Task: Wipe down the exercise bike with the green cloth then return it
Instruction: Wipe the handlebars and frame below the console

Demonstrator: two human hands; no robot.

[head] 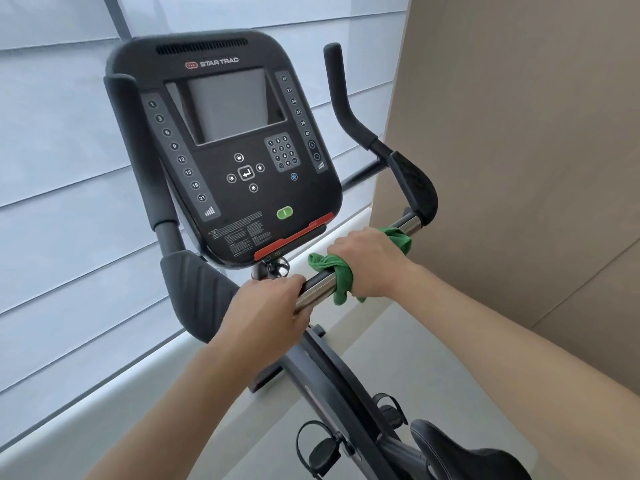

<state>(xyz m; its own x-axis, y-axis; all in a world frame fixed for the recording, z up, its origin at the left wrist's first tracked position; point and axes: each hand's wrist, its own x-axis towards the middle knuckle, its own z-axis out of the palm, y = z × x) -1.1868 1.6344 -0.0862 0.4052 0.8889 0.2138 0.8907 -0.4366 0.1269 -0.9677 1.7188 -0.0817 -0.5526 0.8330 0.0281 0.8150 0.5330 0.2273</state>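
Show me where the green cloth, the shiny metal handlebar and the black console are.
green cloth (341, 271): head view, fold wrapped round the bar.
shiny metal handlebar (317, 288): head view, bare stretch between the hands.
black console (221, 174): head view, button panel.

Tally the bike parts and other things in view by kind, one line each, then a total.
Hands: 2, left hand and right hand
Green cloth: 1
Console: 1
Pedals: 2, near pedal and far pedal
Saddle: 1
Total: 7

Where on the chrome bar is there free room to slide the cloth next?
Free: the short bare stretch of the bar between the green cloth and the right black grip. Crowded: toward the middle, where the left hand grips the bar close beside the right hand, under the console.
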